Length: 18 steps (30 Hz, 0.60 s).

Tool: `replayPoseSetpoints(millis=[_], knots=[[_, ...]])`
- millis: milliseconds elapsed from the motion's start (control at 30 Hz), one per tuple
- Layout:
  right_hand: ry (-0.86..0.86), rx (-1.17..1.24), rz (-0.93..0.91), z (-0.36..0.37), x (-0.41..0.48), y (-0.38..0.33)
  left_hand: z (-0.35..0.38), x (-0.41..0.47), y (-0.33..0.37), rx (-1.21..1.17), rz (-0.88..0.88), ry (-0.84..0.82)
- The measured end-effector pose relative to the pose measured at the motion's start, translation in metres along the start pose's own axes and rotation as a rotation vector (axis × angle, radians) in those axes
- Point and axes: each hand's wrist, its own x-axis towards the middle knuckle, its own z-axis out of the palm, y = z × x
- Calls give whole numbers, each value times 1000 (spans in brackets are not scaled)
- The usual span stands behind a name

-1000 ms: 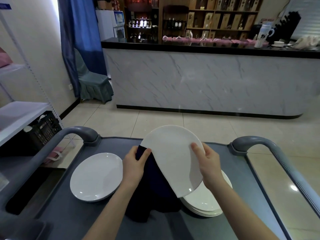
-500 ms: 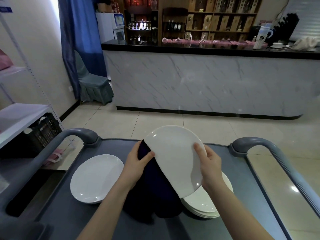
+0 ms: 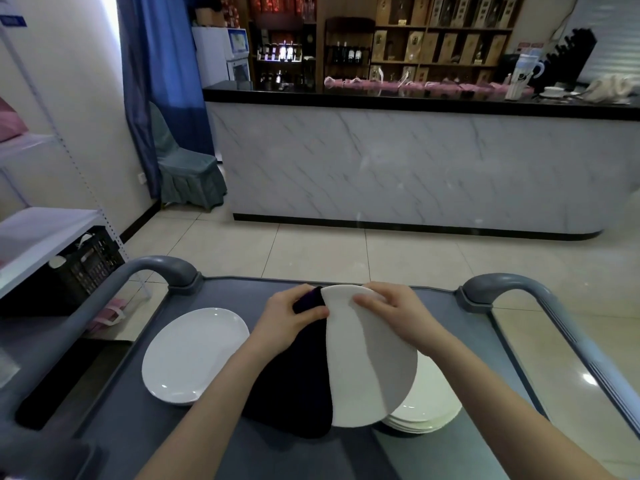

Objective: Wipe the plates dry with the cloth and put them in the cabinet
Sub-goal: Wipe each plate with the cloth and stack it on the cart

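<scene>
I hold a white plate (image 3: 367,368) above the grey cart tray (image 3: 145,434). My right hand (image 3: 391,313) grips the plate's top edge. My left hand (image 3: 287,317) clutches a dark cloth (image 3: 298,382) against the plate's left side; the cloth hangs down and covers part of the plate. A stack of white plates (image 3: 429,410) lies under the held plate at the right. A single white plate (image 3: 194,355) lies flat on the tray at the left.
Grey cart handles rise at the left (image 3: 156,271) and right (image 3: 512,289). A white shelf rack with a black crate (image 3: 86,268) stands at the left. A marble-fronted counter (image 3: 415,168) crosses the room ahead, a covered chair (image 3: 183,168) beside it.
The view tilted up. My right hand moved from the plate's right edge to its top edge. My left hand and the cloth moved up, and the cloth now covers more of the plate.
</scene>
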Motion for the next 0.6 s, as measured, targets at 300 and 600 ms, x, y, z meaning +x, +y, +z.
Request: replayPoseSetpoints(millis=[300,600], knots=[[598,634,191,35,-17,14,20,-22,-16,-433,-189,416],[190,226,68,3,-13,2,-11,3,6,-78,-49,72]])
